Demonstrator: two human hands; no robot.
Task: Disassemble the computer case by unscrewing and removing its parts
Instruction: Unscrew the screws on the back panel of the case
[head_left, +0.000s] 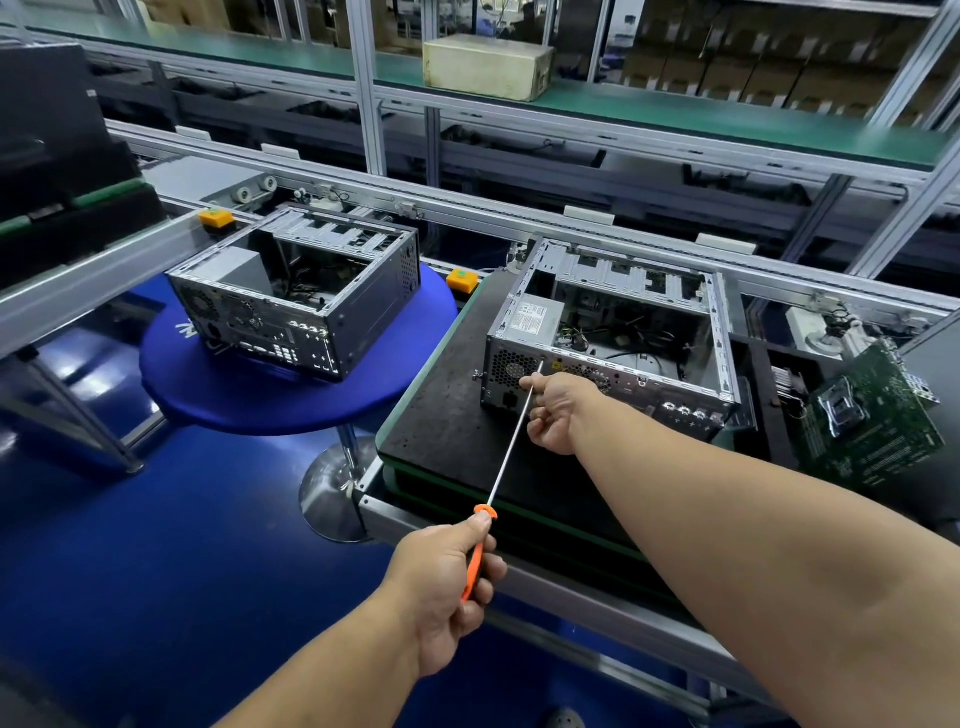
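Note:
An open grey computer case (613, 343) lies on a black mat (447, 431), its rear panel facing me and a power supply (535, 317) inside at the left. My left hand (447, 577) grips the orange handle of a long screwdriver (506, 441). The thin steel shaft runs up to the rear panel, and its tip meets the panel near the fan grille. My right hand (558, 410) is curled beside the shaft close to the tip, with the fingers pinching it.
A second open case (296, 291) sits on a round blue table (249, 384) to the left. A green motherboard (872, 421) lies right of the mat. Conveyor rails and aluminium racking run behind, with a cardboard box (485, 67) on a shelf.

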